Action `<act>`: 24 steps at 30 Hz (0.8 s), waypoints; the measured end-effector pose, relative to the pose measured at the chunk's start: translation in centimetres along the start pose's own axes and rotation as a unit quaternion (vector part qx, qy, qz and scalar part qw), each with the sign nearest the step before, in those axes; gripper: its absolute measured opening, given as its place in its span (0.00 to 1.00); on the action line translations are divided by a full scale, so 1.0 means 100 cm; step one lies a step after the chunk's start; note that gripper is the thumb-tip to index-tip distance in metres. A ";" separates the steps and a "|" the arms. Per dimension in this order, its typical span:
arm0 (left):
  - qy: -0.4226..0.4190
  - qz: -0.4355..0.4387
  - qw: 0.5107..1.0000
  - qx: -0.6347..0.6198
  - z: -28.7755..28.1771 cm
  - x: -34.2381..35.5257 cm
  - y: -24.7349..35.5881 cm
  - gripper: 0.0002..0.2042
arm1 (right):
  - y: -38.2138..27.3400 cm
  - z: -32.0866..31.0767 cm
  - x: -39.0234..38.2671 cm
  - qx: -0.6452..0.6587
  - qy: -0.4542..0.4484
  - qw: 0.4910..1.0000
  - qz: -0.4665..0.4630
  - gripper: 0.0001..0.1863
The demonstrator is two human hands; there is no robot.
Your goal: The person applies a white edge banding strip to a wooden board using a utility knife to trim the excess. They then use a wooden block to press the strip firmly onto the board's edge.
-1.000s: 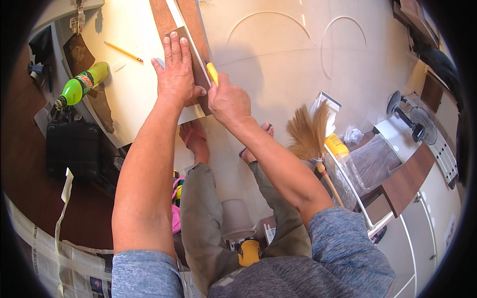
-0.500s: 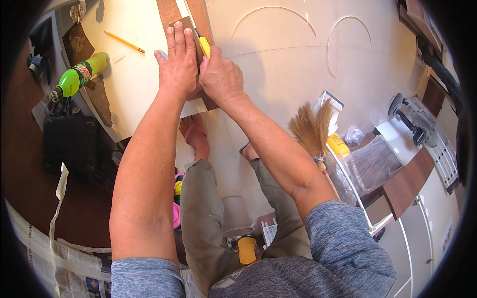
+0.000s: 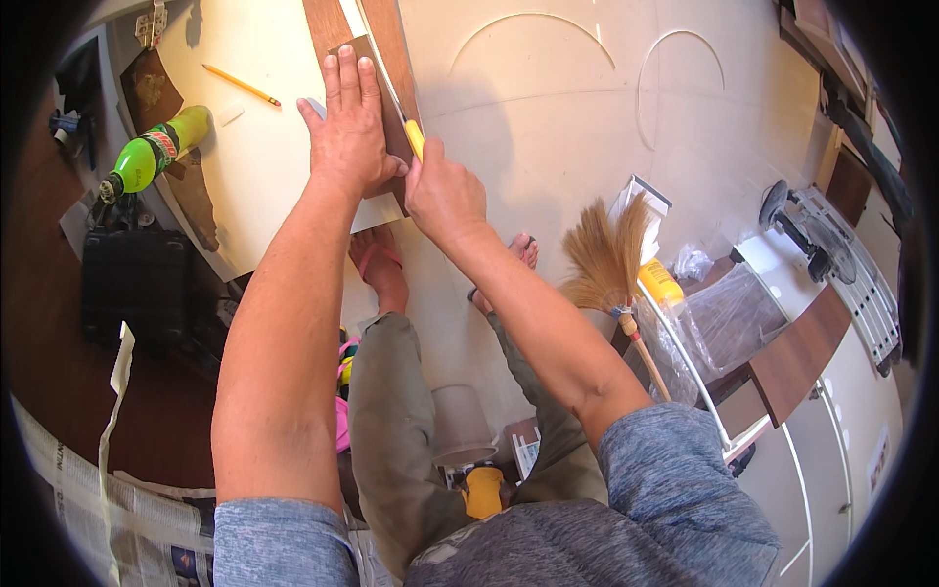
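Note:
My left hand [image 3: 349, 142] lies with its fingers stretched out, pressing on a dark flat piece [image 3: 366, 47] on top of a reddish-brown board [image 3: 321, 22]. In my right hand [image 3: 447, 194] is a yellow-handled utility knife [image 3: 416, 140], its tip end pointing away from me along the dark piece's right edge. A narrow white strip [image 3: 356, 16] runs lengthwise on the brown board beyond my left fingers. Under these lies a large white panel [image 3: 245, 176]. What the blade touches is too small to make out.
A pencil [image 3: 243, 85] lies on the white panel, left of my hand. A green bottle [image 3: 147, 157] lies further left, above a black case [image 3: 137, 284]. Thin curved strips [image 3: 533, 15] lie on the floor at right. A broom [image 3: 611, 254] and a fan [image 3: 812, 230] are to the right.
My right hand has drawn the knife a short way toward me along the edge, slightly to the right. My left hand stays pressed in place. My right foot shows more.

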State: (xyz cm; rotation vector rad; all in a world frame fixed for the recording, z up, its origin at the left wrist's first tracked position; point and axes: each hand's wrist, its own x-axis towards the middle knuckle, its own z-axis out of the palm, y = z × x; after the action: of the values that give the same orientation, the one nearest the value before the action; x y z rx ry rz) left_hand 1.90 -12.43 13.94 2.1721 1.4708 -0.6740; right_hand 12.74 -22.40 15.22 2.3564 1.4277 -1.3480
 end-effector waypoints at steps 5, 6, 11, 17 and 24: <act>-0.018 0.002 1.000 -0.002 -0.003 -0.002 0.002 0.74 | 0.018 0.007 -0.021 0.013 0.002 1.000 -0.006 0.15; -0.010 0.001 1.000 -0.007 -0.003 -0.002 0.002 0.74 | 0.019 0.006 -0.021 0.014 0.007 1.000 -0.009 0.15; 0.012 0.006 1.000 -0.020 0.002 -0.002 0.001 0.73 | 0.009 -0.010 -0.018 0.050 0.089 0.994 -0.039 0.16; 0.062 0.013 0.998 -0.028 0.020 0.003 -0.004 0.74 | 0.000 -0.010 0.016 0.058 0.112 0.989 -0.076 0.14; 0.023 0.010 1.000 -0.019 0.003 -0.002 -0.001 0.72 | -0.013 -0.014 0.060 0.211 0.195 0.958 -0.018 0.20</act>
State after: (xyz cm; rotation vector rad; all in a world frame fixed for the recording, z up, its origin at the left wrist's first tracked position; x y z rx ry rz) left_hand 1.71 -12.72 13.80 2.1837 1.4697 -0.5887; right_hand 13.83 -16.91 12.26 3.0275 1.3808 -1.3637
